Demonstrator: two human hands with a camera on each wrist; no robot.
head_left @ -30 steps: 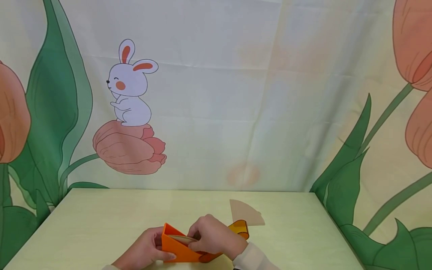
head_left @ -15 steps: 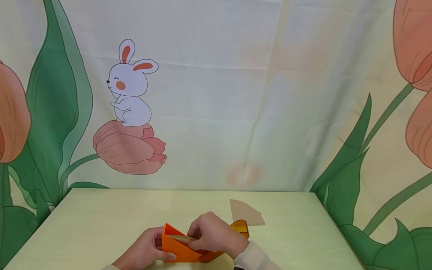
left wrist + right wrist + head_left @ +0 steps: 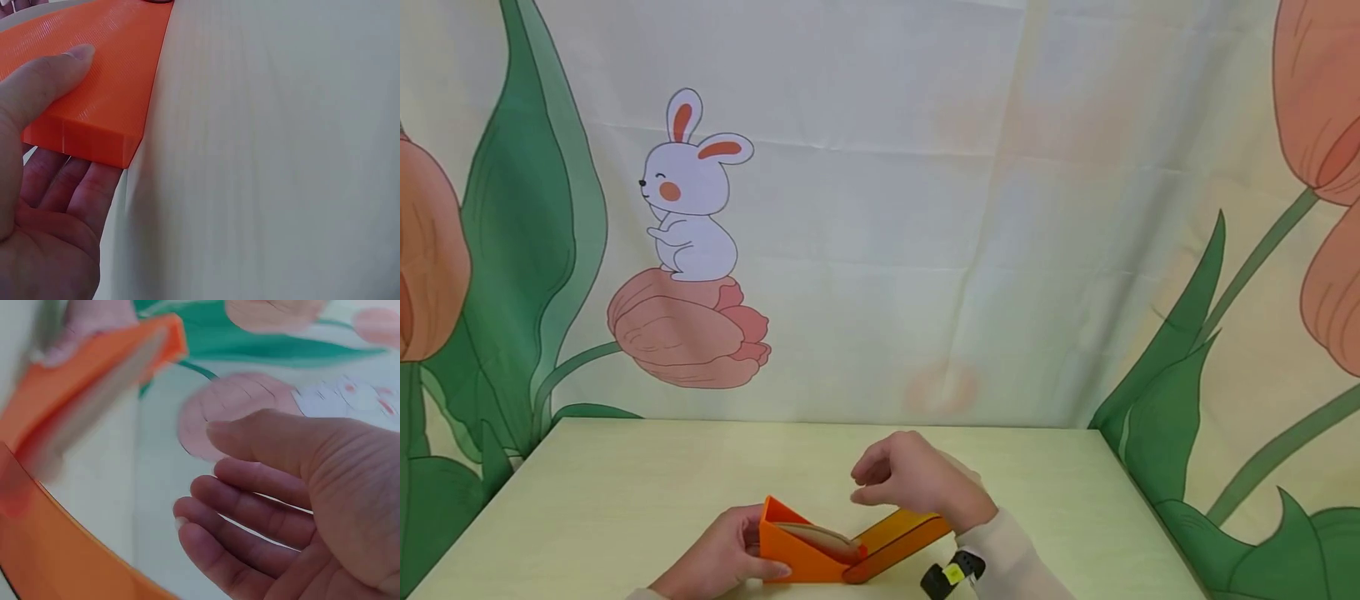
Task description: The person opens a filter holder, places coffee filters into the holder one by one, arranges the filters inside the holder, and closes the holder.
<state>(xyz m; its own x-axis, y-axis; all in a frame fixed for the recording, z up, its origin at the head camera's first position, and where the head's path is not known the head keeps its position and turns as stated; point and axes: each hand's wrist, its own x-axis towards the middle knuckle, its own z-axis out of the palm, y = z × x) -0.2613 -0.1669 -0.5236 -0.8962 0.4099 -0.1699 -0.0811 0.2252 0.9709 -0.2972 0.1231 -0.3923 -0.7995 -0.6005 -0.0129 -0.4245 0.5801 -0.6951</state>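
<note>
My left hand point(image 3: 721, 550) grips the left end of an orange wedge-shaped plastic holder point(image 3: 801, 560), thumb on the near face and fingers behind. In the left wrist view, the thumb lies flat on the ribbed orange face point(image 3: 115, 75). Thin pale-brown paper sheets point(image 3: 820, 537), which look like coffee filters, stand inside the holder. An amber see-through lid point(image 3: 898, 543) is joined to its right end and swung out. Above the lid hovers my right hand point(image 3: 917, 477), fingers loosely bent, holding nothing. Another fan-shaped brown paper point(image 3: 961, 467) lies mostly hidden behind that hand.
The pale table point(image 3: 647, 475) extends around both hands and ends at a hanging cloth point(image 3: 865, 250) printed with a rabbit and tulips. A black wrist strap with a yellow patch point(image 3: 953, 573) is at the right sleeve.
My right hand has left the papers inside the holder, moving up and to the right, over the lid. The left hand and holder stay put. The loose paper is now largely covered from view.
</note>
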